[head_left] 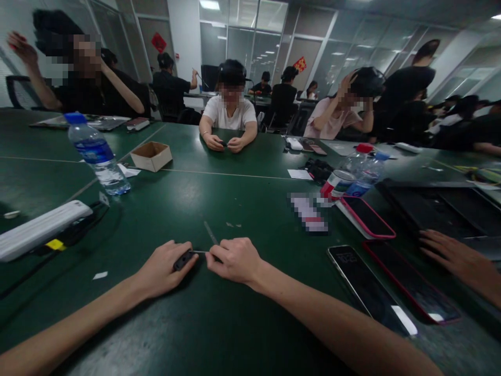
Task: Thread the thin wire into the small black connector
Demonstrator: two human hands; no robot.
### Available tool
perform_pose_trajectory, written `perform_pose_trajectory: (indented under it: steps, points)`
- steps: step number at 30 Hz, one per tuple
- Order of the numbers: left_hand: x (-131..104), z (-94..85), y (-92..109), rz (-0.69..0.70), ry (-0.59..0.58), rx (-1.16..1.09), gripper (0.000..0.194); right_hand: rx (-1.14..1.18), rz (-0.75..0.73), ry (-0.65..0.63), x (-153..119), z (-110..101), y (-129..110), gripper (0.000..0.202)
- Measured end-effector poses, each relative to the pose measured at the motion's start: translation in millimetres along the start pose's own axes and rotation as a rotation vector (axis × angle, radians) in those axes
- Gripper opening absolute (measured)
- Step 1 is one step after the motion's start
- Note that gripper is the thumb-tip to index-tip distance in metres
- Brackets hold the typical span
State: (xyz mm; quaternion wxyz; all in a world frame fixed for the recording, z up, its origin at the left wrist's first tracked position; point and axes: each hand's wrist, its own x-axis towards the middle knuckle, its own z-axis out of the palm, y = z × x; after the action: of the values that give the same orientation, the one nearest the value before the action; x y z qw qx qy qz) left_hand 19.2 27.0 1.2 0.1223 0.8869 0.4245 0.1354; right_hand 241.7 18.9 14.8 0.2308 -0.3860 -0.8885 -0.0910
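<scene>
The person works with both hands close together over the near part of the green table [164, 339], the forearms coming in from either side. The left hand [168, 265] has its grip clamped on a small black piece [182, 260], fingers over the top, with a dark face turned partly upward. From the piece's right side a thin, shiny rod [199, 253] runs across the short gap to the right hand [237, 261], whose thumb and forefinger are pinched together on its far end. Whether the rod is fixed in the black piece or only rests against it cannot be told.

A narrow pale strip [210, 233] shows just beyond the right knuckles; whether that hand also holds it is hidden. Small pale scraps [234, 225] lie on the table past the hands, and a white scrap [100, 275] lies to the left of the left hand.

The step in hand looks like fine two-handed work where rod and piece meet, the left hand steadying and the right guiding. A next move seems to call for a firm left hold, the rod in line with the piece, and light, measured force from the right fingertips, since a rod this thin could slip or bend if pushed askew.
</scene>
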Motion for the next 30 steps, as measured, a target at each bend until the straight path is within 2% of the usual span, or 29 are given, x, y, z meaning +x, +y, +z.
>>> perform_pose_trajectory:
  steps: [9, 14, 20, 30]
  points:
    - [0.3, -1.6, -0.7, -0.009, -0.011, 0.008, 0.032, 0.03, -0.014, -0.034, -0.8, -0.6, 0.9, 0.034]
    - [1.1, -3.7, 1.4, 0.003, -0.028, 0.016, 0.03, 0.037, -0.095, -0.029, -1.5, 2.1, 0.7, 0.034]
    - [0.7, -3.9, 1.9, -0.003, -0.017, 0.029, 0.033, 0.026, -0.003, -0.031, 0.3, -2.1, -0.5, 0.033]
    - [1.7, -3.4, 0.3, -0.021, 0.01, -0.015, 0.032, 0.01, 0.01, -0.056, 0.6, -3.6, -1.1, 0.032]
